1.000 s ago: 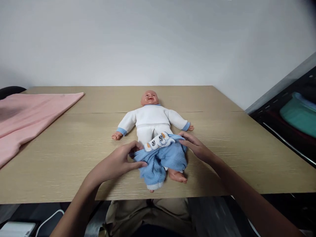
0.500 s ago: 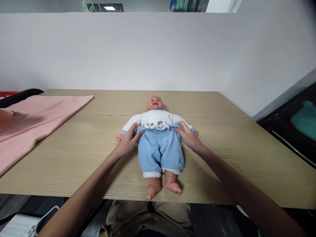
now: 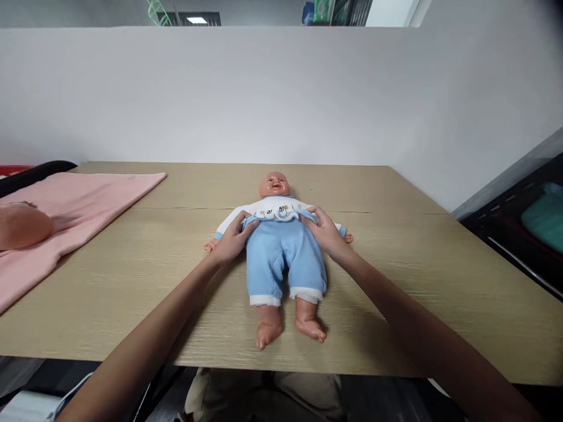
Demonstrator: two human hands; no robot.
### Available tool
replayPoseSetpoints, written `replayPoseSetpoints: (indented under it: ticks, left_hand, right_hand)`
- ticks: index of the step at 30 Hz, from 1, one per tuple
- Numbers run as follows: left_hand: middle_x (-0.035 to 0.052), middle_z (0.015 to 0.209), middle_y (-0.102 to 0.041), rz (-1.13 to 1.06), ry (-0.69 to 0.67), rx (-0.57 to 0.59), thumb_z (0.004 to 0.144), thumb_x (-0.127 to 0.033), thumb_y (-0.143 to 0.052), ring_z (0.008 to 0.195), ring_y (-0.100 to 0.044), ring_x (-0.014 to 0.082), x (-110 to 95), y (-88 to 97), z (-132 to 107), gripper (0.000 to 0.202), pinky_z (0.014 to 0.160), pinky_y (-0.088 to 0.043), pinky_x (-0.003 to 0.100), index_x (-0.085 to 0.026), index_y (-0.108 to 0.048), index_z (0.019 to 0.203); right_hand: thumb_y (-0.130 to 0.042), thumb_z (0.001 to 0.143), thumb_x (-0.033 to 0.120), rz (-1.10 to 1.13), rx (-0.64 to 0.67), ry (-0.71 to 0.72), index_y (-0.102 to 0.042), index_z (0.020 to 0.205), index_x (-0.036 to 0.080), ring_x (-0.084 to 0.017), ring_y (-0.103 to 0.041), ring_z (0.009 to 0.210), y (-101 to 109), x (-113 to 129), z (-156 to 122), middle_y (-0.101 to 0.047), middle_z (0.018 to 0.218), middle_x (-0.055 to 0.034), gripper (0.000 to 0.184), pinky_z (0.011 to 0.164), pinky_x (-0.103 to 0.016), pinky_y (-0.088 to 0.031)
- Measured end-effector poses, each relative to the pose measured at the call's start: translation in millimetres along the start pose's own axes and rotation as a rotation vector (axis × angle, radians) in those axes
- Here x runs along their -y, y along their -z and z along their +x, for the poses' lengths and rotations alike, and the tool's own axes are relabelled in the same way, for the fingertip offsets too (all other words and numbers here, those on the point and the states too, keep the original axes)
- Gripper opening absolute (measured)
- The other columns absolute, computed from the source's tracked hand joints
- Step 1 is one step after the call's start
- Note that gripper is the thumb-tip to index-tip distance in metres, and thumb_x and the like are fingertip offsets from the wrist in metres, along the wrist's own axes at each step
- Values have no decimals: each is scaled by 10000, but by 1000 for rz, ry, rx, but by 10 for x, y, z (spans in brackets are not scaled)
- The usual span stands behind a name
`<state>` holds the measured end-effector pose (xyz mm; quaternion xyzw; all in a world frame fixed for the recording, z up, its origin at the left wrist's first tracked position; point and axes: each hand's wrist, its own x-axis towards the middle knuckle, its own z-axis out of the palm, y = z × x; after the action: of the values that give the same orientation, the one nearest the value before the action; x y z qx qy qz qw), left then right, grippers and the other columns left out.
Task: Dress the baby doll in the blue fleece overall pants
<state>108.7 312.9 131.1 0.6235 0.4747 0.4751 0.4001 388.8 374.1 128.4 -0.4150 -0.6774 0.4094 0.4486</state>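
Observation:
A baby doll [image 3: 274, 185] lies on its back on the table, head away from me and bare feet near the front edge. It wears a white top [image 3: 260, 207] with a small animal face on the chest and blue pants [image 3: 281, 258] with white cuffs. My left hand [image 3: 233, 237] pinches the pants' waistband at the doll's left-hand side in the picture. On the other side, my right hand [image 3: 328, 234] grips the same waistband between thumb and fingers. The waistband is bunched over the lower part of the top.
A pink cloth [image 3: 101, 193] covers the left of the wooden table [image 3: 153, 275]. On it shows part of a skin-coloured doll-like object [image 3: 26, 225]. A black bin with teal cloth [image 3: 548, 217] stands at the right. A white wall [image 3: 264, 94] rises behind the table.
The waistband has been drawn a little higher toward the doll's chest, and the cuffs have risen up the legs. More of the skin-coloured object on the pink cloth shows.

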Motion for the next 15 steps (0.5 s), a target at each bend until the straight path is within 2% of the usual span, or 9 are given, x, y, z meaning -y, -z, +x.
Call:
replayPoseSetpoints:
  ticks: [2,5,8,11,13,15]
  left_hand:
    - [-35,838,-506,-35,48,43,1011,-663,-685,778,-462,170,10,1,91,457,702,-377,291,-218,-580,1006]
    - [12,963,-615,23,67,136,982,-664,-724,905,-552,203,28,107,126,478,818,-449,314,-191,-662,1013]
    - [46,1011,-680,109,50,270,973,-643,-724,1008,-608,265,56,312,37,451,934,-496,373,-193,-706,980]
    - [91,1233,-743,151,6,412,956,-545,-767,1276,-617,348,62,473,-84,353,1179,-435,455,-213,-758,1076]
    - [101,1343,-741,129,7,435,924,-485,-813,1382,-591,366,53,492,-144,376,1259,-378,477,-233,-759,1198]
    - [108,1327,-749,67,41,402,891,-455,-831,1366,-609,369,51,444,-180,405,1245,-405,484,-234,-750,1222]
  right_hand:
    - [-684,926,617,9,-2,-28,-603,1016,267,-248,-645,952,-13,-59,105,-698,980,-17,371,900,-376,-530]
    - [-738,885,631,9,50,-51,-679,1018,244,-266,-673,1005,65,-103,113,-740,1040,-37,414,946,-391,-539]
    - [-826,830,631,-5,133,-74,-758,957,237,-286,-686,993,236,-132,-49,-750,986,-35,419,978,-411,-542]
    - [-863,808,657,-15,178,-108,-791,882,237,-311,-685,977,391,-199,-256,-749,915,-38,433,1004,-446,-548]
    - [-852,827,690,-3,171,-124,-804,923,249,-328,-692,1033,421,-264,-367,-771,956,-44,454,1057,-477,-548]
    - [-796,874,736,21,139,-135,-803,1038,274,-342,-700,1133,374,-328,-444,-799,1054,-50,490,1120,-509,-542]
